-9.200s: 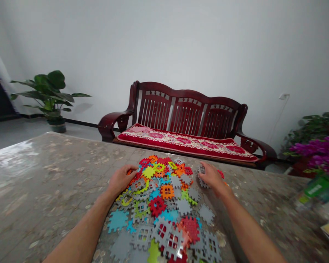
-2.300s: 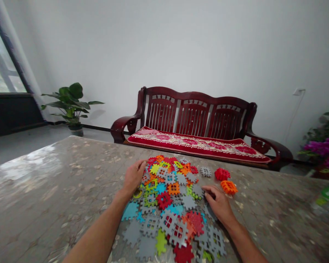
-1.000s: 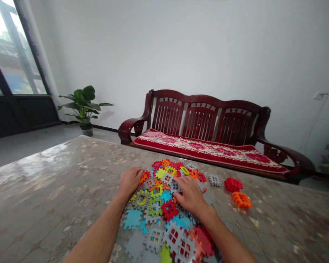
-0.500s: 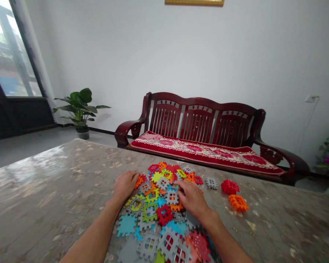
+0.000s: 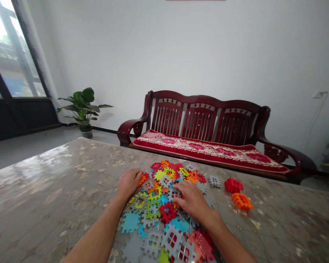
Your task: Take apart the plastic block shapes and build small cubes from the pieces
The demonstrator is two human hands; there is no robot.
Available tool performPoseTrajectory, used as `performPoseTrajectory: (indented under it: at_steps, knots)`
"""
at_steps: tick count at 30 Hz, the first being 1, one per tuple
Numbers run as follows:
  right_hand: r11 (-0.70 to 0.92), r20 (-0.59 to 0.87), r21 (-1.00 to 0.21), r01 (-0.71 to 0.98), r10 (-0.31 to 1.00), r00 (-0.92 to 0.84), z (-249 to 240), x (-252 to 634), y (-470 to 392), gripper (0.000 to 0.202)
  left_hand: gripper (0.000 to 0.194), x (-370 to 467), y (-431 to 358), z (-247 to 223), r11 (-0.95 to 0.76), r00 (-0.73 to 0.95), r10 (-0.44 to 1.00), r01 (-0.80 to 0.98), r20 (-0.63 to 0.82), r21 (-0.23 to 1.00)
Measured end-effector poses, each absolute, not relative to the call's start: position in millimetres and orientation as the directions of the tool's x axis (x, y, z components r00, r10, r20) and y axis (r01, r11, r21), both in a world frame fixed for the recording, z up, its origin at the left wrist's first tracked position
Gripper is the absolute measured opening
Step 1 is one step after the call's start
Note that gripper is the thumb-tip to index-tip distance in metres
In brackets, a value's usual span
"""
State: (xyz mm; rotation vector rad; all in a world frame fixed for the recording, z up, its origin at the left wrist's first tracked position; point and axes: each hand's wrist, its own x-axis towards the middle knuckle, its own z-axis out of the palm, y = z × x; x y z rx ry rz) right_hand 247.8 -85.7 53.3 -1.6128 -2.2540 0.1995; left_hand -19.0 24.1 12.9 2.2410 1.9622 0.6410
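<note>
Interlocking plastic building tiles with notched edges lie in a loose pile on the table, in grey, blue, lime, red and orange. At the pile's far left edge, my left hand (image 5: 128,183) rests palm down, its fingers stretched toward an orange tile (image 5: 144,178). My right hand (image 5: 191,199) is over the right side of the pile. Its thumb and fingers are apart, reaching over a grey window tile (image 5: 174,195) that lies in the pile. A red tile with openings (image 5: 167,212) sits just in front of it. My left fingertips are partly hidden.
To the right of the pile stand a grey cube-like piece (image 5: 214,181), a red one (image 5: 234,185) and an orange one (image 5: 242,201). The patterned table (image 5: 57,204) spreads to both sides. Beyond it are a wooden bench (image 5: 200,120) and a potted plant (image 5: 84,106).
My right hand has moved slightly nearer, from the pile's far tiles down to the grey window tile. My left hand stays at the left edge. The view has shifted a little.
</note>
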Motion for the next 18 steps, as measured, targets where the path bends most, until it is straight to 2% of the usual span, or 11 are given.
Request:
performPoseTrajectory:
  at_steps: [6, 11, 18]
  knots:
    - [0.354, 0.187, -0.358, 0.864, 0.934, -0.305, 51.9, 248.8, -87.7, 0.045, 0.04, -18.8, 24.5, 12.4, -0.168, 0.081, 0.965, 0.92, 0.249, 0.354]
    - [0.318, 0.174, -0.337, 0.886, 0.946, -0.274, 50.7, 249.1, -89.1, 0.05, 0.04, -19.5, 26.3, 10.7, -0.167, 0.084, 0.968, 0.92, 0.238, 0.354]
    - [0.367, 0.115, -0.308, 0.878, 0.93, -0.349, 56.6, 250.7, -95.1, 0.055, 0.041, -20.5, 29.2, 7.3, -0.171, 0.09, 0.964, 0.929, 0.249, 0.327]
